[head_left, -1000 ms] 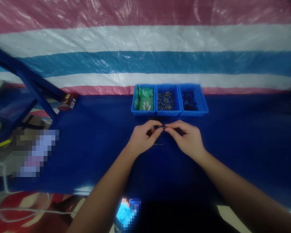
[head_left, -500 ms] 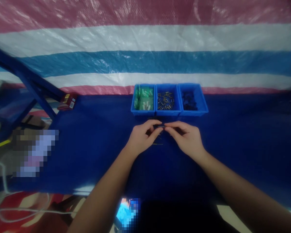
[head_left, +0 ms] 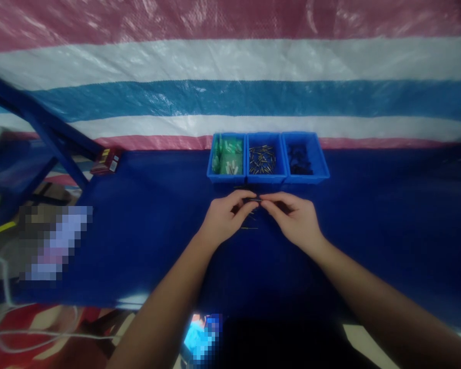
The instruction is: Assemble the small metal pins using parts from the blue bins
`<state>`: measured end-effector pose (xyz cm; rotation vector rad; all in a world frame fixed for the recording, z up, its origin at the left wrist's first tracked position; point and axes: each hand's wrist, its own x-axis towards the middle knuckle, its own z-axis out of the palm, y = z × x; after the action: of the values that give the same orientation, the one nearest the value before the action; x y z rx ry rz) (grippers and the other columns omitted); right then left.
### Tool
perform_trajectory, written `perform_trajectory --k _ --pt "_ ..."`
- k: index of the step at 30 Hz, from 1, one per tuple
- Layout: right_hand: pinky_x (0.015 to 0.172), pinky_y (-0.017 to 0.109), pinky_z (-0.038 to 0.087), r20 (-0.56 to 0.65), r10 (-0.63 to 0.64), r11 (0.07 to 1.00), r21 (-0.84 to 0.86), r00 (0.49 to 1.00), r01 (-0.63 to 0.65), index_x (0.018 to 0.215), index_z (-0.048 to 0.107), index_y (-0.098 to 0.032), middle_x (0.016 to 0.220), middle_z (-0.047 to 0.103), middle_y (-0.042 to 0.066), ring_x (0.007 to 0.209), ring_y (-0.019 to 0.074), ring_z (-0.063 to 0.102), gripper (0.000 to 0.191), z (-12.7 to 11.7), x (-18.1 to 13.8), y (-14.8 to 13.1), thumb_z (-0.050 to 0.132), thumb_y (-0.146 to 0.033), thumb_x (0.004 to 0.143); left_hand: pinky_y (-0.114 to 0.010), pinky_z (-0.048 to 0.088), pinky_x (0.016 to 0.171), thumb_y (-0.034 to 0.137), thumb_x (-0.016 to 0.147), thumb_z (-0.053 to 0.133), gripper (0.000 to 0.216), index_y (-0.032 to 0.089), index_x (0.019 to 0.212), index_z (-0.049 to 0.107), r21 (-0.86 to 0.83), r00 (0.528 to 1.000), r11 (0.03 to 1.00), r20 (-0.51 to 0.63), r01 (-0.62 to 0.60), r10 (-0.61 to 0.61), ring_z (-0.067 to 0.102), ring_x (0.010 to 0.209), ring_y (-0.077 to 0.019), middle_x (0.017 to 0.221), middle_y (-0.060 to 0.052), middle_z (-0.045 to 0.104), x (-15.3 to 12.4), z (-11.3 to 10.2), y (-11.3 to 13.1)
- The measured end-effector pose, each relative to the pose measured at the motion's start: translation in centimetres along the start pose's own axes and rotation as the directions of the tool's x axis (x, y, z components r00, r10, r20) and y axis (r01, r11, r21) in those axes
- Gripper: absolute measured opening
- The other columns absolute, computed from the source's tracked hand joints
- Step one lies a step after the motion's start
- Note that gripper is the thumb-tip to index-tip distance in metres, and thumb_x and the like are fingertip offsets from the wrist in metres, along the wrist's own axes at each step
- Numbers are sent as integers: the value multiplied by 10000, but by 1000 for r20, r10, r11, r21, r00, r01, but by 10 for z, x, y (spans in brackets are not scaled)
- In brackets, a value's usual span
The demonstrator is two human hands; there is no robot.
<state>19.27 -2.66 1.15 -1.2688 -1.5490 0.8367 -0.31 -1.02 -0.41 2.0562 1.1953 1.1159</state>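
Two bare hands are brought together at the centre of the frame. A thin dark metal pin [head_left: 255,200] is pinched between the closed fingertips of the left hand [head_left: 225,218] and the right hand [head_left: 294,218]. A few loose pins [head_left: 249,227] are seen just below on the dark blue cloth-covered table [head_left: 369,230]. Just above, side by side, are set a blue plastic bin of green and white pieces [head_left: 226,179], a blue bin of brass-coloured pins [head_left: 266,180] and a blue bin of dark pieces [head_left: 309,179].

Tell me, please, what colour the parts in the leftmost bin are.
Green parts, clearest in the head view.
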Motion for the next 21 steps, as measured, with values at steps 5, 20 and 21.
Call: perform_trajectory --k 5,20,21 --pt "703 310 597 17 28 999 15 999 -29 973 804 -205 935 805 49 800 191 750 139 0 0 0 761 -268 857 -182 530 691 279 961 639 127 217 1016 736 -1 1000 1000 1 -16 16 672 661 -80 858 18 766 0 1 1" --pt "730 345 620 18 2 1000 -19 1000 -1 964 805 -233 945 807 44 824 208 758 127 -1 1 -2 754 -278 857 -198 498 623 302 952 639 140 219 1022 728 9 1000 1000 14 20 -20 619 580 -85 718 32 703 0 1 2" --pt "742 345 621 25 -17 999 -28 1000 18 967 804 -234 949 806 42 835 207 758 124 -1 1 -2 750 -270 861 -197 505 634 292 956 633 135 216 1013 729 4 1000 1000 18 24 -24 628 597 -86 748 25 717 0 1 3"
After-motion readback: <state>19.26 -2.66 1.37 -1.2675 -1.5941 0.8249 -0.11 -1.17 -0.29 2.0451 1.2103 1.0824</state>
